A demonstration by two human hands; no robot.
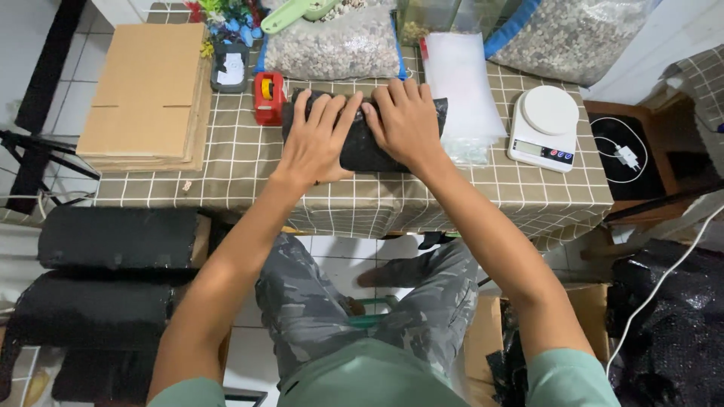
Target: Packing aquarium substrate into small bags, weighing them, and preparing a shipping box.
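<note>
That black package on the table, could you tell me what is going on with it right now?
A seated person presses both palms flat on the black package, which lies on the checked tablecloth. The left hand covers its left half and the right hand its right half. A red tape dispenser stands just left of it, a white kitchen scale sits to the right, and flat cardboard sheets lie at the table's left end.

Single head view, steeply down over table [226, 173], close
</note>
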